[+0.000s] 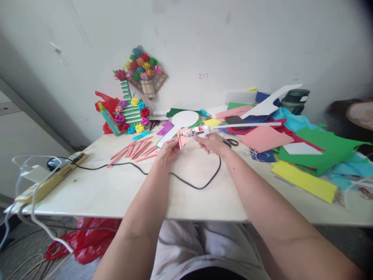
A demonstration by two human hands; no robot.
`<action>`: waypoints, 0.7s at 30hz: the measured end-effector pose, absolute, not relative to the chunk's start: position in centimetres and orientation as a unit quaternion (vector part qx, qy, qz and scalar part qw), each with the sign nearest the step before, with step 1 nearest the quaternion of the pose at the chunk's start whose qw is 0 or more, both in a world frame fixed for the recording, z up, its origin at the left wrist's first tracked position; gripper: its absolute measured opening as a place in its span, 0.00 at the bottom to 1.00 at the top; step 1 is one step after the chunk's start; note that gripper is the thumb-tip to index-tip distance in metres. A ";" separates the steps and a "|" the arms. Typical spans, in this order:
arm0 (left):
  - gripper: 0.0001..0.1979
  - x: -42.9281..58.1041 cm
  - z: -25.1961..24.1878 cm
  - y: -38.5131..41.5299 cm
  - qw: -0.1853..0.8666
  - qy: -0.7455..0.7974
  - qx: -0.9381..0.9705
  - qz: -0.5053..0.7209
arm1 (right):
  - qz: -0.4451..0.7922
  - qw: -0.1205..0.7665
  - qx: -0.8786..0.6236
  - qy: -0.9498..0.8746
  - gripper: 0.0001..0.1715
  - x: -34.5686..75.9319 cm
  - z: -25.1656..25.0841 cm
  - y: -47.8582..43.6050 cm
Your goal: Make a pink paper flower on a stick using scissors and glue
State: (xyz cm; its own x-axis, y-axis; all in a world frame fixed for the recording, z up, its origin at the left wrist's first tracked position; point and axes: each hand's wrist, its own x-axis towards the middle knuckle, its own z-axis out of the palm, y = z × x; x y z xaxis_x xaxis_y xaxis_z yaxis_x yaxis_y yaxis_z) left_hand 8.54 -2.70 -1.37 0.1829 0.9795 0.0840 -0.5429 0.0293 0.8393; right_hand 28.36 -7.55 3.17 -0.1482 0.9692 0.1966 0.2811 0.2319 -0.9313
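Note:
My left hand (170,149) pinches a small piece of pink paper (183,140), partly rolled at its left edge. My right hand (212,143) is wrapped round a white hot glue gun (206,130), whose nozzle points left at the pink paper. A long glue stick (247,125) sticks out of the gun's back to the right. Several rolled pink paper sticks (140,149) lie on the table left of my left hand. Behind both hands rests a white paddle-shaped cutout (184,119) with a green border. Black scissors (231,142) lie just right of my right hand.
Coloured paper sheets (326,146) pile up on the right, with a dark green jar (295,100) behind. A green glue bottle (110,119) and a flower-decorated guitar shape (131,107) stand back left. The black cord (186,182) crosses the table to a power strip (55,175).

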 end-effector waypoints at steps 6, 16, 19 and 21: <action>0.05 8.6 -1.2 -2.8 0.659 0.284 0.388 0.578 | 0.386 0.426 -0.487 -0.658 0.18 28.4 3.4 -7.7; 0.05 8.6 -1.3 -2.8 0.653 0.283 0.378 0.592 | 0.398 0.422 -0.474 -0.663 0.20 28.4 2.9 -7.2; 0.05 8.6 -1.2 -2.8 0.655 0.282 0.374 0.593 | 0.405 0.420 -0.466 -0.665 0.20 28.5 2.7 -7.0; 0.04 8.6 -1.2 -2.9 0.656 0.281 0.369 0.596 | 0.407 0.419 -0.463 -0.666 0.20 28.5 2.6 -6.9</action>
State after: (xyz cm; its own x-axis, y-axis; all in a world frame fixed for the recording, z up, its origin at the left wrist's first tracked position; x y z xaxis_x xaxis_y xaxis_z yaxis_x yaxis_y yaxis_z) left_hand 8.64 -2.87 -1.16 0.1319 0.9887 0.0716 -0.5751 0.0175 0.8179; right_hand 28.47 -6.93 2.65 -0.2190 0.9587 0.1814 0.2765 0.2393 -0.9308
